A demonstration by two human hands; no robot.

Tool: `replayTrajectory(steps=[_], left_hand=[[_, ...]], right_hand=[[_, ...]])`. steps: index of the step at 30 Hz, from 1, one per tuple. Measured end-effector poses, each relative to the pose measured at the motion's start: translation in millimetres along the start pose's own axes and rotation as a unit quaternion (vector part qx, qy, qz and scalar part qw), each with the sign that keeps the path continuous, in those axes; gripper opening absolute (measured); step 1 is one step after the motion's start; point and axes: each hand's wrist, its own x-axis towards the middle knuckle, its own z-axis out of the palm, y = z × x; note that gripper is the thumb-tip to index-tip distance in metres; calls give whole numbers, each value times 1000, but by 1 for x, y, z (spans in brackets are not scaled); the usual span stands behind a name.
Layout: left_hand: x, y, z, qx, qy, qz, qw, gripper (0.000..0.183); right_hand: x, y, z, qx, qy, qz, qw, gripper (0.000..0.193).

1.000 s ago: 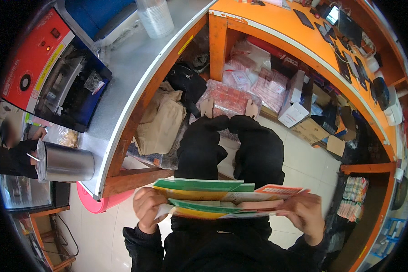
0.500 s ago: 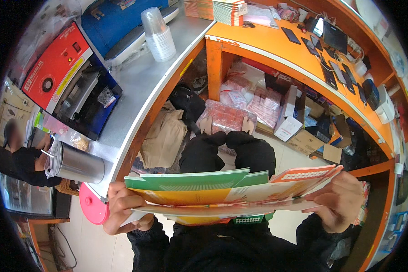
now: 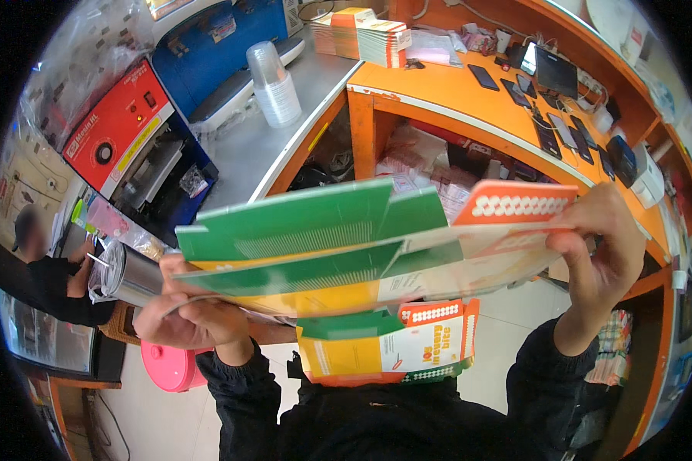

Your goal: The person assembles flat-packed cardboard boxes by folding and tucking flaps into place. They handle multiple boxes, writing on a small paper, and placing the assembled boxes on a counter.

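Green, yellow, white and orange printed flat cardboard cartons [image 3: 300, 234] are raised in front of me, at least two layered together. At their left end, my left hand [image 3: 196, 315] is closed on the edge. My right hand [image 3: 598, 242] pinches the opposite end near the orange flap, with the thumb on the near side. Below them, another flat carton [image 3: 354, 355] of the same colours lies on my lap, its top partly hidden by the held ones.
A metal counter holds a red-and-black machine [image 3: 123, 131], stacked plastic cups [image 3: 275, 96], a steel tumbler [image 3: 134, 276] and folded cartons [image 3: 380, 42]. Phones [image 3: 515, 92] lie on the orange desk [image 3: 430, 81]. A pink lidded container [image 3: 169, 367] stands on the floor. Someone [image 3: 54, 269] is at far left.
Both hands have lifted the cartons up and away from my body, tilting their printed faces into view. The carton on my lap has come into view beneath.
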Motion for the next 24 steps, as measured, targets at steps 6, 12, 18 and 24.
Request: replayTrajectory(steps=[6, 12, 18, 24], left_hand=[[21, -3, 14, -43, 53, -81, 994, 26], [-43, -1, -18, -34, -23, -121, 992, 21], [-130, 30, -71, -65, -262, -130, 954, 33], [-131, 34, -72, -102, -342, -149, 922, 37]], right_hand=[[10, 8, -12, 23, 12, -10, 1000, 27], [-49, 15, 2, 157, -48, 213, 963, 12], [-137, 16, 47, 151, -379, 317, 856, 23], [-124, 9, 63, 172, -377, 250, 875, 28]])
